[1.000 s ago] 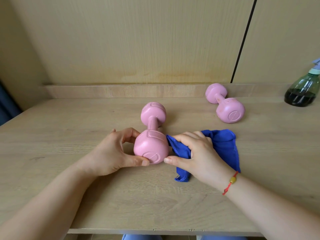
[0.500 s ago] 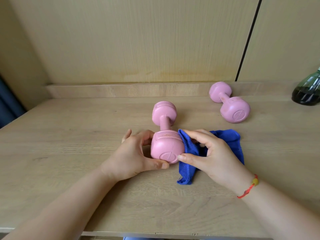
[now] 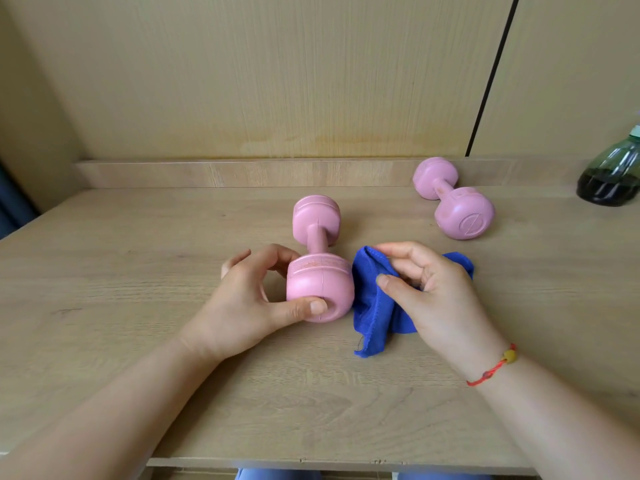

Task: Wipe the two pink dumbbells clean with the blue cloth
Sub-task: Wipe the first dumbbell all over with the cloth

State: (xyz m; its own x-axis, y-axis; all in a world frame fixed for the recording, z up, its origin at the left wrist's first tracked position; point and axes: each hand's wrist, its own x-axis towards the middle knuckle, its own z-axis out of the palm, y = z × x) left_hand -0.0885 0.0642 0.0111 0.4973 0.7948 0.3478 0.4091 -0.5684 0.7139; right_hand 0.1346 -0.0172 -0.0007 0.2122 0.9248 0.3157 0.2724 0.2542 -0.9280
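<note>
A pink dumbbell (image 3: 318,258) lies on the wooden table (image 3: 138,271), its near head toward me. My left hand (image 3: 249,303) grips that near head, thumb across its end face and fingers behind it. Right beside the head lies the bunched blue cloth (image 3: 372,306). My right hand (image 3: 429,296) holds the cloth, fingers curled into its folds, with the forefinger at its top edge. The second pink dumbbell (image 3: 453,202) lies untouched at the back right.
A dark green spray bottle (image 3: 613,178) stands at the far right edge of the view. A low wooden ledge (image 3: 207,173) and wall panels close the table at the back. The table's front edge runs just below my forearms.
My right hand has drawn the cloth slightly away from the dumbbell's near head and regripped it. My left hand keeps hold of the head, which has turned a little.
</note>
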